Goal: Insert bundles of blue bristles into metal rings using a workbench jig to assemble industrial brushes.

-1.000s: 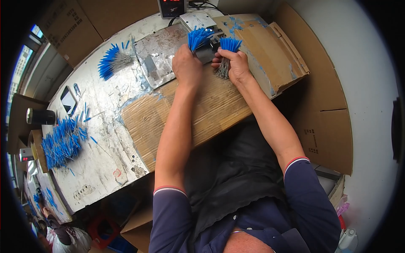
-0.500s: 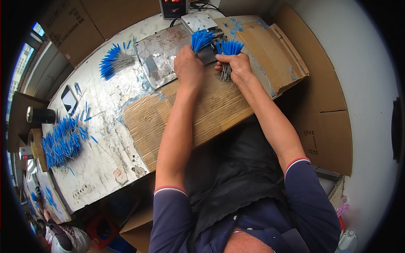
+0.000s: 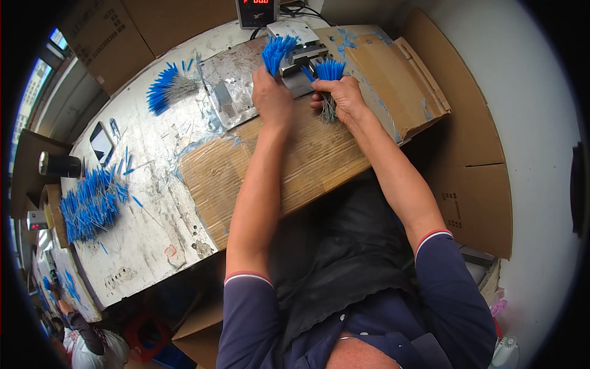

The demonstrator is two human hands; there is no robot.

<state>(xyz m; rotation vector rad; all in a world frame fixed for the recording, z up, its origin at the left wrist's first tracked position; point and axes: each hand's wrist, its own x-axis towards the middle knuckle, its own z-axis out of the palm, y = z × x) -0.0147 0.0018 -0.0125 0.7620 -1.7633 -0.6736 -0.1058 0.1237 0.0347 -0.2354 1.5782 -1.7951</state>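
Note:
My left hand [image 3: 271, 99] is closed around a bundle of thin pieces with blue tips [image 3: 278, 50], held tips up over the metal plate [image 3: 235, 64]. To its right, my right hand [image 3: 345, 96] grips a second bundle of blue-tipped wire pieces [image 3: 330, 69]. Their thin grey wire ends [image 3: 328, 112] hang out below the fingers. Between and just beyond the hands sits a small metal fixture [image 3: 305, 56], partly hidden by the left bundle.
A fanned pile of blue-tipped wires [image 3: 165, 89] lies left of the plate, a larger heap [image 3: 92, 206] farther left. Near it are a phone [image 3: 101, 143] and dark cup [image 3: 59, 165]. A display box [image 3: 257, 13] stands behind; cardboard [image 3: 393, 74] covers the right. A co-worker [image 3: 92, 344] sits lower left.
My left hand and its bundle have shifted left, away from the fixture, uncovering more of it. The right hand's bundle has moved slightly left; a few blue tips now splay out from it.

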